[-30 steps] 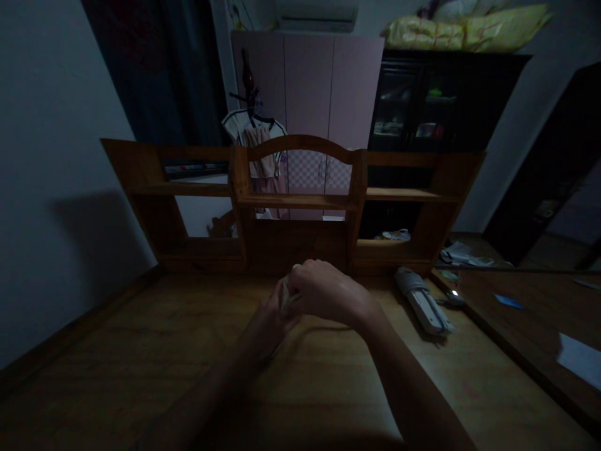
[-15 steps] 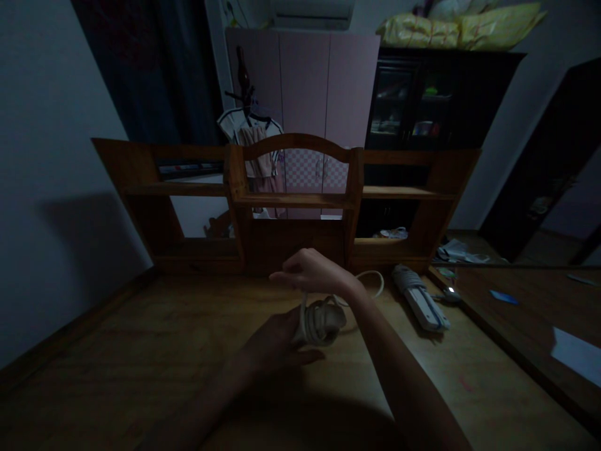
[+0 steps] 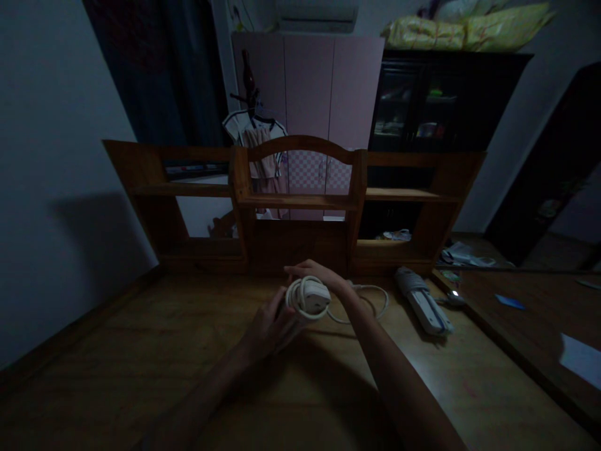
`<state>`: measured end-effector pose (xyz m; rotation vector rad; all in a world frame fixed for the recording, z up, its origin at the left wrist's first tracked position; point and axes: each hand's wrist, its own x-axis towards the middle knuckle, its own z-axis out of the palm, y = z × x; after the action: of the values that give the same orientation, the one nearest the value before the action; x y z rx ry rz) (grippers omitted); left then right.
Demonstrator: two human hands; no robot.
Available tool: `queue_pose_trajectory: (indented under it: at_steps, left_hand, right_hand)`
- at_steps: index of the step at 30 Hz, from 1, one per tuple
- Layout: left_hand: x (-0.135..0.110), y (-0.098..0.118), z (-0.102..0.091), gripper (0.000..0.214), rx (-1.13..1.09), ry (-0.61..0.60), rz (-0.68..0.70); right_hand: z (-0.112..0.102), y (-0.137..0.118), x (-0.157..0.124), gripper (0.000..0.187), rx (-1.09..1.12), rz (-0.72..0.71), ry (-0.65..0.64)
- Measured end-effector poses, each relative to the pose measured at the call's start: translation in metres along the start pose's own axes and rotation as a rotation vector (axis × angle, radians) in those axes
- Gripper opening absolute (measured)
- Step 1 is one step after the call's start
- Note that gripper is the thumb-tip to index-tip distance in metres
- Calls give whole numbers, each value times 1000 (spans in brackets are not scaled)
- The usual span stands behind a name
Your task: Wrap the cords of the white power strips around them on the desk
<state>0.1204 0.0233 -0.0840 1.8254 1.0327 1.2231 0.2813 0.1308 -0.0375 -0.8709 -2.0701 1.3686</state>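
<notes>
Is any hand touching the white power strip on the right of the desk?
No: the power strip lies apart on the desk, while the left hand and the right hand hold a coiled white cable.

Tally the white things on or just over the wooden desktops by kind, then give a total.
White cable bundle, between left hand and right hand: 1
White power strip: 1
White paper sheet: 1
Total: 3

The wooden desk point(image 3: 141, 351) bears a shelf unit point(image 3: 300, 200), a white power strip point(image 3: 425, 304) and a loop of cord point(image 3: 379, 299).
</notes>
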Motion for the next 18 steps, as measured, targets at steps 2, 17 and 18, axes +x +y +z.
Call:
queue_pose_trajectory:
  at_steps: [2,17,18]
  left_hand:
    - [4,1,-1,70,-77,-21,7]
    - [9,12,5,77,81,-139,100]
    - [8,12,5,81,82,-132,86]
  right_hand:
    - [-1,7,3,45,15,-5,19]
    - [-13,19,-1,29,-64,47,58]
    - [-13,18,-2,30,-70,47,66]
